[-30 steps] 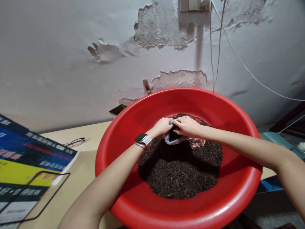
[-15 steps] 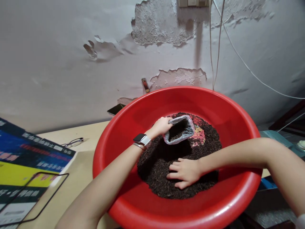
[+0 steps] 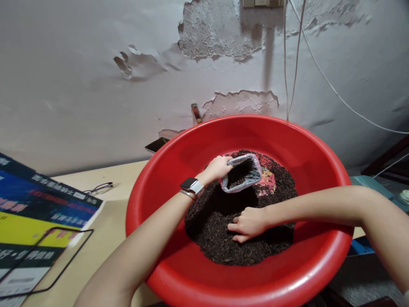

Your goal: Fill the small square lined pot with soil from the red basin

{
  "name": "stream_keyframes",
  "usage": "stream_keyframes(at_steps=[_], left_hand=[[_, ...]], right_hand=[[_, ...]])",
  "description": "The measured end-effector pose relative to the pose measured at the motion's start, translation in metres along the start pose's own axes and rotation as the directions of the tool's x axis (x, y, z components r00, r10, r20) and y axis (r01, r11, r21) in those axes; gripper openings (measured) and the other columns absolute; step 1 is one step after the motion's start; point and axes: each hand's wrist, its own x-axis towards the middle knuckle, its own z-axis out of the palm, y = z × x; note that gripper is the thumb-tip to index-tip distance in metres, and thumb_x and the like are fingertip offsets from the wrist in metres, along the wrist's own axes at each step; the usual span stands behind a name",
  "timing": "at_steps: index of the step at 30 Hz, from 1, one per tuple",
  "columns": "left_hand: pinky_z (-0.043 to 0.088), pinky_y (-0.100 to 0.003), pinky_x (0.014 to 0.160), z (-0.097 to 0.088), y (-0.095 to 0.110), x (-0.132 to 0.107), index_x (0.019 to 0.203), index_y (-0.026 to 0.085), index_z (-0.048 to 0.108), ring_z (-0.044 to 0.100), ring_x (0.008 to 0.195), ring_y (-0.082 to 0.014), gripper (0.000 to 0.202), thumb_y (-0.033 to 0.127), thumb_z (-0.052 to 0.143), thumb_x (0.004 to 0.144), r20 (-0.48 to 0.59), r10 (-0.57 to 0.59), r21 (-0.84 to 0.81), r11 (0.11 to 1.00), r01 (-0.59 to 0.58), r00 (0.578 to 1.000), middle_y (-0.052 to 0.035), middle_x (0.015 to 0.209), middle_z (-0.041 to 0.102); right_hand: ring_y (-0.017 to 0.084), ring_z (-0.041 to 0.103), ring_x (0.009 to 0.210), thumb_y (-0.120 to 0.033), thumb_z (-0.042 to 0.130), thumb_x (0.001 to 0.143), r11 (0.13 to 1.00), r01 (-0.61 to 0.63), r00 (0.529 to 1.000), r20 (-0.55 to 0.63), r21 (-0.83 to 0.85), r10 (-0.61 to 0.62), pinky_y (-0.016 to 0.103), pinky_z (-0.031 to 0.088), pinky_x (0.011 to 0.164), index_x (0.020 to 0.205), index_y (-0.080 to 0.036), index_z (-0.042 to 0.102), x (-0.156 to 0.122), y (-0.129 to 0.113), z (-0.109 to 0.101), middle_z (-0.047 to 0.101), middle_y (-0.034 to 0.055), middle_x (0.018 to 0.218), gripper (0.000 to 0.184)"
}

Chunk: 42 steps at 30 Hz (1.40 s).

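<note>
A big red plastic basin (image 3: 303,149) holds a layer of dark, loose, shredded-looking stuff (image 3: 220,245); I cannot tell whether it is tea leaves or soil. My left hand (image 3: 219,167), with a watch on its wrist, pinches the left edge of a clear plastic bag (image 3: 243,187). The bag's mouth faces me, and some of the same dark stuff lies inside. My right hand (image 3: 251,224) is palm down nearer to me, its fingers curled into the dark stuff and the fingertips partly hidden.
On the table (image 3: 111,221) left of the basin lie printed books (image 3: 47,204), a black wire frame (image 3: 72,260) and eyeglasses (image 3: 100,187). A dark flat device (image 3: 156,145) sits behind the basin. White cables (image 3: 332,87) hang along the peeling wall (image 3: 79,85).
My right hand's spread fingers have curled in, and the hand has shifted slightly up and right. My left hand keeps hold of the bag, nearly unmoved.
</note>
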Motion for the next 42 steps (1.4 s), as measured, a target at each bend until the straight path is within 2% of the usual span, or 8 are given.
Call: stream_keyframes(at_steps=[4, 11, 26, 30, 36, 39, 42], left_hand=[[0.047, -0.027, 0.082, 0.001, 0.0, 0.001, 0.11, 0.019, 0.069, 0.067, 0.095, -0.0234, 0.035, 0.019, 0.049, 0.081, -0.007, 0.006, -0.006, 1.0, -0.006, 1.0, -0.0092, 0.107, 0.072], [0.047, -0.028, 0.085, 0.0, 0.001, 0.0, 0.111, 0.019, 0.069, 0.066, 0.099, -0.0233, 0.036, 0.018, 0.049, 0.081, -0.007, 0.007, -0.01, 1.0, -0.007, 1.0, -0.0091, 0.11, 0.072], [0.048, -0.027, 0.082, -0.001, 0.003, -0.002, 0.106, 0.019, 0.069, 0.067, 0.094, -0.0229, 0.032, 0.019, 0.048, 0.082, -0.014, 0.021, 0.027, 0.999, -0.02, 1.0, -0.0082, 0.106, 0.073], [0.048, -0.026, 0.082, 0.001, 0.002, -0.001, 0.109, 0.02, 0.069, 0.067, 0.093, -0.0223, 0.035, 0.017, 0.049, 0.081, -0.014, 0.012, -0.002, 1.0, -0.012, 1.0, -0.0079, 0.107, 0.073], [0.048, -0.026, 0.078, 0.0, 0.003, -0.001, 0.109, 0.019, 0.07, 0.067, 0.093, -0.0226, 0.033, 0.018, 0.049, 0.083, -0.018, 0.013, -0.007, 1.0, -0.014, 1.0, -0.0086, 0.105, 0.073], [0.048, -0.026, 0.075, 0.0, 0.003, -0.002, 0.108, 0.02, 0.07, 0.068, 0.09, -0.0223, 0.032, 0.019, 0.05, 0.084, -0.023, 0.015, -0.016, 1.0, -0.015, 1.0, -0.0084, 0.103, 0.073], [0.048, -0.026, 0.076, 0.001, 0.002, 0.0, 0.107, 0.02, 0.07, 0.067, 0.089, -0.0221, 0.031, 0.02, 0.05, 0.084, -0.031, 0.022, 0.003, 1.0, -0.022, 0.999, -0.0084, 0.101, 0.074]], right_hand=[[0.026, 0.071, 0.078, -0.044, 0.038, 0.097, 0.999, -0.049, 0.998, 0.034, -0.013, 0.05, 0.034, 0.052, 0.062, 0.119, -0.015, 0.057, 0.0, -0.002, -0.005, 0.073, 0.0108, 0.085, 0.041], [0.027, 0.072, 0.084, -0.045, 0.041, 0.096, 0.996, -0.086, 0.994, 0.069, -0.013, 0.087, 0.036, 0.053, 0.067, 0.115, -0.013, 0.063, 0.001, -0.001, -0.012, 0.073, 0.014, 0.086, 0.043], [0.028, 0.071, 0.087, -0.038, 0.041, 0.097, 0.995, -0.07, 0.989, 0.121, -0.077, 0.079, 0.034, 0.052, 0.069, 0.11, -0.011, 0.066, 0.002, 0.003, -0.018, 0.073, 0.0134, 0.088, 0.039], [0.028, 0.072, 0.082, -0.036, 0.041, 0.096, 0.992, -0.071, 0.996, 0.053, -0.104, 0.077, 0.034, 0.05, 0.064, 0.109, -0.01, 0.065, 0.002, 0.008, -0.025, 0.073, 0.0123, 0.083, 0.037], [0.025, 0.07, 0.073, -0.033, 0.037, 0.098, 0.974, -0.131, 0.988, -0.108, -0.184, 0.113, 0.03, 0.044, 0.058, 0.107, -0.009, 0.064, -0.001, 0.021, -0.049, 0.071, 0.0132, 0.074, 0.038], [0.023, 0.069, 0.07, -0.034, 0.036, 0.098, 0.969, -0.171, 0.971, -0.198, -0.178, 0.135, 0.029, 0.04, 0.056, 0.105, -0.009, 0.064, -0.003, 0.026, -0.06, 0.071, 0.0134, 0.077, 0.038], [0.022, 0.067, 0.068, -0.035, 0.034, 0.099, 0.951, -0.269, 0.928, -0.305, -0.15, 0.214, 0.028, 0.037, 0.055, 0.106, -0.01, 0.062, -0.006, 0.031, -0.072, 0.071, 0.013, 0.078, 0.038]])
